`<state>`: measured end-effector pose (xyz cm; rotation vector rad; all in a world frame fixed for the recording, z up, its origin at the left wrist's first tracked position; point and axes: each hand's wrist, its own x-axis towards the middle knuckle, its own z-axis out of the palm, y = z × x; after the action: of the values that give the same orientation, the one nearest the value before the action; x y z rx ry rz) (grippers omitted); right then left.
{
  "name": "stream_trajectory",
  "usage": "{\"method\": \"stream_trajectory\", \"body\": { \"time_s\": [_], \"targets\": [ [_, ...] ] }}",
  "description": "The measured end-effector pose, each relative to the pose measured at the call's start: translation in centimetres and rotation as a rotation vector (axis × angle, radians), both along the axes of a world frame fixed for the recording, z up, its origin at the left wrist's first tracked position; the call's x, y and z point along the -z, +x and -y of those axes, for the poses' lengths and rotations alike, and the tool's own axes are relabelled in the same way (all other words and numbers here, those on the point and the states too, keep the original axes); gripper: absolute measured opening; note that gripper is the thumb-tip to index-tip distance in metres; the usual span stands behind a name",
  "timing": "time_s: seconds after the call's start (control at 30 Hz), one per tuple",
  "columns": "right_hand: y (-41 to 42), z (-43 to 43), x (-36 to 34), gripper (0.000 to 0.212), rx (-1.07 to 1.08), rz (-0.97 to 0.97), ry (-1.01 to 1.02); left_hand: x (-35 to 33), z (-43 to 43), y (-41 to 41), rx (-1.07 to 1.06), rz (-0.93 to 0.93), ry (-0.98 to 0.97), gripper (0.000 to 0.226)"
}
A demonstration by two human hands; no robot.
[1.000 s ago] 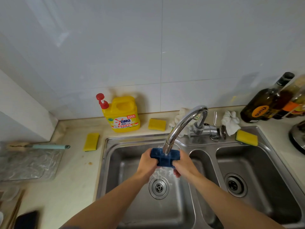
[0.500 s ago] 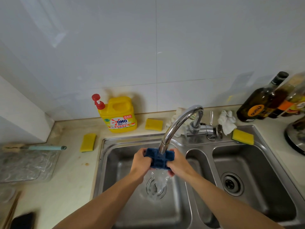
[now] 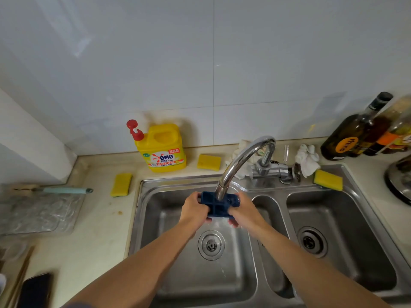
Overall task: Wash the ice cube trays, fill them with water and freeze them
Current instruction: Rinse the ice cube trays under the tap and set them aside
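Left of centre, a yellow detergent bottle (image 3: 163,150) stands on the surface (image 3: 93,230). At centre, over the left basin of the sink (image 3: 178,180), my left hand (image 3: 193,210) grips one end of the blue ice cube tray (image 3: 219,204) under the faucet (image 3: 231,168); my right hand (image 3: 243,211) grips the other.

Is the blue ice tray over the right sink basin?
No, the ice tray is held under the faucet, above the left basin.
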<state>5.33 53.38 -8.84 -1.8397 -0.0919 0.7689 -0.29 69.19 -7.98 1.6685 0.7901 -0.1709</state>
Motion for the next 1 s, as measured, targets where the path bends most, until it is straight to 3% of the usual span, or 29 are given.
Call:
{"method": "stream_trajectory", "body": {
  "time_s": [0.13,0.37,0.57,0.67,0.8,1.0],
  "targets": [
    [-1.8,-0.3,1.6,0.028,0.175,-0.164,0.072,0.5,0.2,-0.2,0.007,-0.043,0.044,0.027],
    [-2.3,-0.2,1.6,0.023,0.180,-0.166,0.119,0.9,0.2,-0.4,0.048,-0.071,0.122,0.027],
    [-1.4,0.4,1.9,0.028,0.238,-0.230,0.176,1.1,-0.3,-0.1,0.059,-0.046,0.044,0.030],
    [-1.0,0.2,2.4,0.019,0.315,-0.310,0.225,1.0,-0.9,0.1,0.083,-0.038,0.015,0.027],
    [-0.6,-1.0,2.9,0.007,0.429,-0.341,0.129,0.8,-0.4,-0.1,0.115,-0.031,-0.016,0.028],
    [-0.1,-1.9,3.0,0.009,0.454,-0.331,0.065,0.5,0.3,-0.1,0.020,-0.037,-0.097,0.030]
  ]
}}
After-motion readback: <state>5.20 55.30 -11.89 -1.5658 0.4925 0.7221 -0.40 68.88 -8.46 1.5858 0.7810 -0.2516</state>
